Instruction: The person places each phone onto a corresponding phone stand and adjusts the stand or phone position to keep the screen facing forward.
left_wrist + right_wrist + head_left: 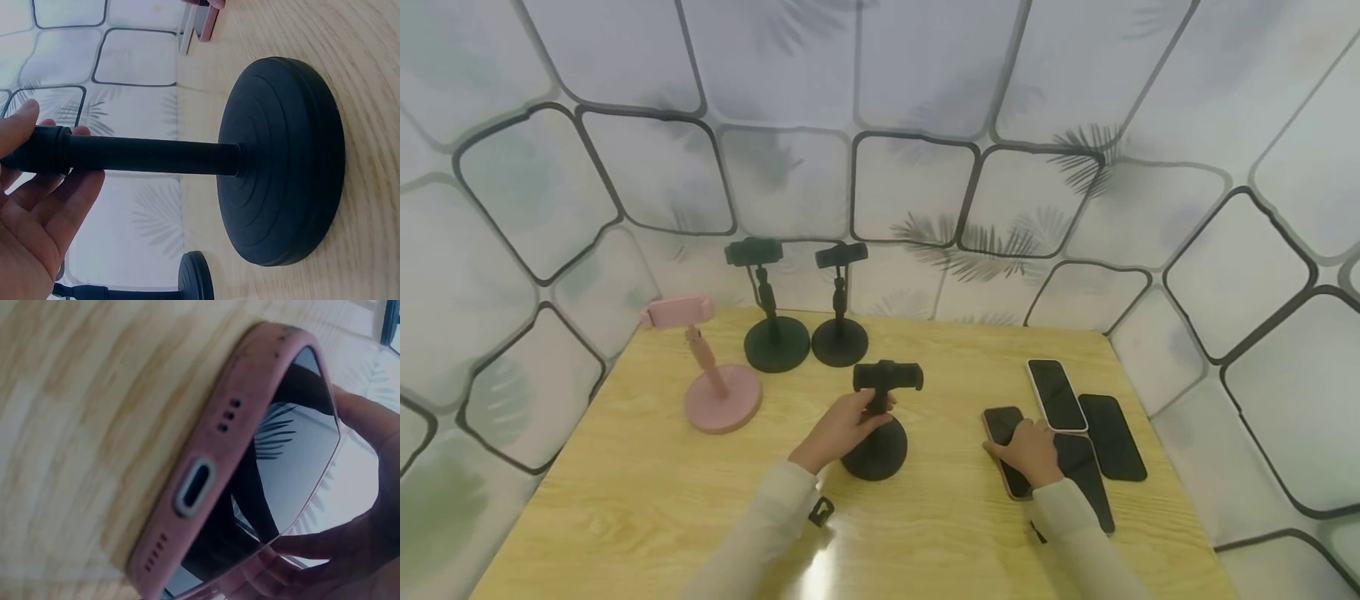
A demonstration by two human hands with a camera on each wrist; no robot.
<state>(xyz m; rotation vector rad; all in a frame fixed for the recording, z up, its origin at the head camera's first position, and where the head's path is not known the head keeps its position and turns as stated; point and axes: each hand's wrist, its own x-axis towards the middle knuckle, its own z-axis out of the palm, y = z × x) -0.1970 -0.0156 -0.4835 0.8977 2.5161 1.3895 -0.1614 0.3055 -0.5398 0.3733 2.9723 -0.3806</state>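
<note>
A black phone stand (876, 454) with a round base and a clamp head stands on the wooden table. My left hand (841, 430) grips its post just below the clamp; in the left wrist view, thumb and fingers go round the collar at the top of the pole (150, 155). On the right, a smartphone (1002, 423) in a pink case lies screen up. My right hand (1034, 454) holds it across its width, thumb at one long edge and fingers at the other. Its charging port end (194, 487) faces the right wrist camera.
Beside the held phone lie a white-edged phone (1057, 396), a black phone (1112, 437) and another dark phone (1082, 471) partly under the right hand. Toward the back left stand a pink stand (722, 400), a dark green stand (777, 346) and another black stand (840, 343). A patterned wall (917, 183) encloses the table.
</note>
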